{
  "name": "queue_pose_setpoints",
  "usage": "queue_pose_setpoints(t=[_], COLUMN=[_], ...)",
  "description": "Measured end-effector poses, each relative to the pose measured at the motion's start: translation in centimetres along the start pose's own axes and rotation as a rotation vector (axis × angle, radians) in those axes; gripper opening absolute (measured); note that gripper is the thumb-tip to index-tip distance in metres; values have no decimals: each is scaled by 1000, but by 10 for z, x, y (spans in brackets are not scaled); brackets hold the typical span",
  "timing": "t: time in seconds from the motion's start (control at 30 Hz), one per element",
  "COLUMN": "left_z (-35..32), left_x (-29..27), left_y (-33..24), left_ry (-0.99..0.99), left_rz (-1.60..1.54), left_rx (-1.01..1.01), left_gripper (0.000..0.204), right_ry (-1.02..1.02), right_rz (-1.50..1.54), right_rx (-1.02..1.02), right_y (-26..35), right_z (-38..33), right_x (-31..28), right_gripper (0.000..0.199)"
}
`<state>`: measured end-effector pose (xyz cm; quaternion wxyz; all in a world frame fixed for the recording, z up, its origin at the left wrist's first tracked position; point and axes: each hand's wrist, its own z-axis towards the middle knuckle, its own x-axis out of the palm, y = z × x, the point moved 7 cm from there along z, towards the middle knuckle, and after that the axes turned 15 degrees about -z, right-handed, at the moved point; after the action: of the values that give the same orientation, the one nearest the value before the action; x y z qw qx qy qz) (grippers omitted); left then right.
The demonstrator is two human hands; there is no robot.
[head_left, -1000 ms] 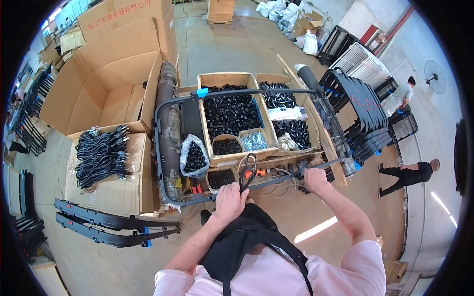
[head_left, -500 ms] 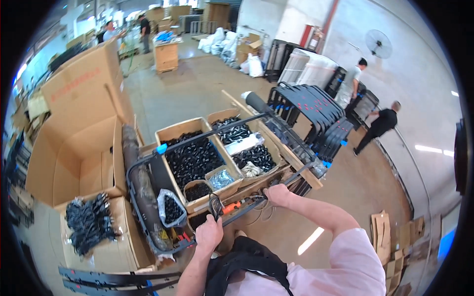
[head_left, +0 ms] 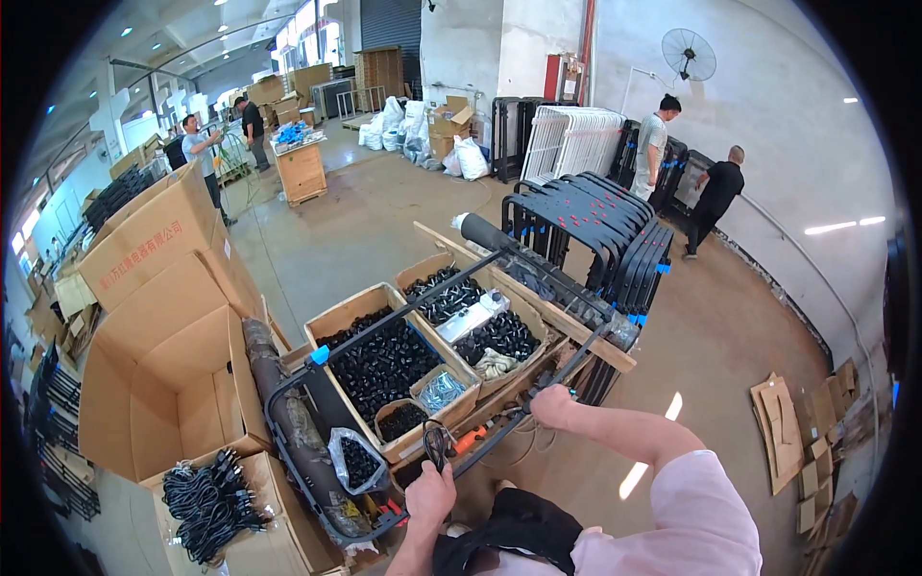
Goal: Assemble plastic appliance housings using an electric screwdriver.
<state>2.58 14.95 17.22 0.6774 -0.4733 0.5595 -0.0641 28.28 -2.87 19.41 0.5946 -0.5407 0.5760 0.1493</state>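
Though frame edge (head_left: 493,443) close, roomy floor (head_left: 720,326)

the long bent frame (head_left: 437,290) is black, with bright blue tape (head_left: 320,355) stuck on. the cord (head_left: 438,442) is black too. the tool (head_left: 470,440) is orange. the sleeve (head_left: 682,499) is pale pink. the little caps (head_left: 384,363) are black and the screws (head_left: 441,392) are shiny silver. the big box (head_left: 192,403) is plain brown. the cable bunch (head_left: 213,504) is black. the far racks (head_left: 571,144) are white, and the curved panels (head_left: 576,213) are black with red dots.
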Motion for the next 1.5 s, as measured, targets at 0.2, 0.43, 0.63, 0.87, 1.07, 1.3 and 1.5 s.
queue_pose_setpoints(t=[0.2, 0.43, 0.63, 0.87, 1.07, 1.3, 1.5], left_z=[-1, 1, -1, -10, -23, -18, -6], left_x=[2, 1, 3, -17, -14, 29, 53], left_y=[-1, -1, 3, -21, -58, -79, -75], left_ry=[31, 15, -16, -256, -49, 248, 264], left_rz=[11, 35, 8, -491, -1209, -1123, -1204], left_rx=[-47, -100, -144, 146, 55, 17, -227], left_gripper=[43, 46, 46, 19, 13, 21, 34], right_ry=[129, -201, -175, -201, 54, 202, -39], right_rz=[-88, 67, 203, 338, 472, 2176, 2581], right_rx=[-114, -197, -163, -102, -91, -415, 21], right_y=[0, 10, 6, 2, 2, 53, 34], right_z=[15, 19, 14, 12, 3, 3, 35], right_x=[22, 14, 25, 31, -13, -73, -78], right_gripper=[33, 29, 31, 32, 47, 49, 42])
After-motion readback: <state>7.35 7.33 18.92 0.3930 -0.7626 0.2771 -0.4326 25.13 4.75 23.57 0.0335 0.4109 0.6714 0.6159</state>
